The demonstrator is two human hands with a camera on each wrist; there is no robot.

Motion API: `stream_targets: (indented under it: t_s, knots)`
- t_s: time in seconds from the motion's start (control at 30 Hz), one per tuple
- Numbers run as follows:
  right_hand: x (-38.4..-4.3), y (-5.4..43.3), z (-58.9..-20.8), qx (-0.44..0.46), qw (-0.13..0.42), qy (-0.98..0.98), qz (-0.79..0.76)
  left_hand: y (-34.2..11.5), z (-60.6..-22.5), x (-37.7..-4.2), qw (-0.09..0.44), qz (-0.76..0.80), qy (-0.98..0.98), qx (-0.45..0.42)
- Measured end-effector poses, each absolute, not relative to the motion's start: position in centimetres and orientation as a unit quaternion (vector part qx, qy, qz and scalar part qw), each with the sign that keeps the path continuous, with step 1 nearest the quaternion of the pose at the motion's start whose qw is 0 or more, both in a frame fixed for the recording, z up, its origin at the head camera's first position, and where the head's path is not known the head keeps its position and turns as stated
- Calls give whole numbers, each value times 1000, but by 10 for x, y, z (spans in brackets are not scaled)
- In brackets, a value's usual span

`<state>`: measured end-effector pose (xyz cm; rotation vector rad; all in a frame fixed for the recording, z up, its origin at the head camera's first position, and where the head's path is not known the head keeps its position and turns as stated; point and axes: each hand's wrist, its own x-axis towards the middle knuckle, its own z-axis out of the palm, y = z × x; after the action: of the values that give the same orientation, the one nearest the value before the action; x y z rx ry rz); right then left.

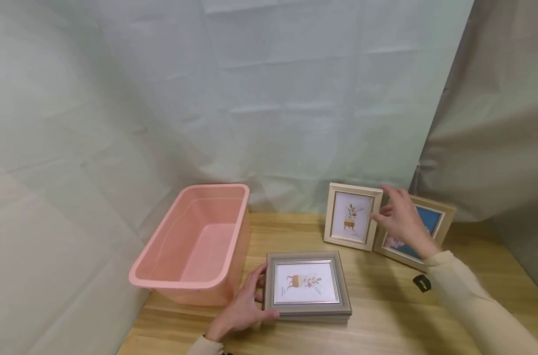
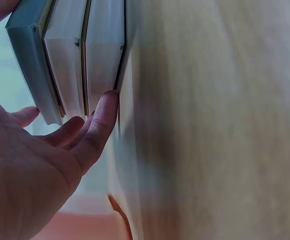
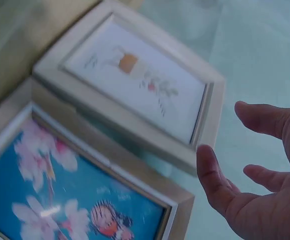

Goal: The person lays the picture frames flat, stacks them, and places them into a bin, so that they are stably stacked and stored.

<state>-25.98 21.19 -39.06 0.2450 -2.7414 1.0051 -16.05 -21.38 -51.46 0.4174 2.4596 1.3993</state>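
Note:
A stack of picture frames [image 1: 306,309] lies flat; the grey top one shows a potted-plant print turned sideways. My left hand [image 1: 244,305] is at its left side, thumb at the near corner. Its fingertips [image 2: 107,102] touch the stacked edges in the left wrist view. A cream picture frame [image 1: 331,217] stands upright at the back, with a similar print. My right hand [image 1: 402,217] is by its right edge, fingers spread; the right wrist view shows a fingertip [image 3: 205,155] at its corner. Partly hidden behind that hand stands a tan picture frame [image 1: 446,217] with pink blossoms on blue.
A pink plastic tub [image 1: 237,236] stands left of the stack, with nothing seen inside. A small black object [image 1: 422,283] lies on the wooden table [image 1: 291,224] below the tan frame. Pale cloth [image 1: 286,123] hangs behind and at the sides.

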Motion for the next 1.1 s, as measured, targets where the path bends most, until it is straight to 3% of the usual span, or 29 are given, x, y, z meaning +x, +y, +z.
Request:
stream_targets:
  t_s: [0.6,1.1]
  knots:
    - [-301,224,-388,97,20,-951,294,-215,-516,-157,144,494,845,142]
    - [-298,224,-393,122,37,-942,310,-215,-516,-160,149,503,837,155]
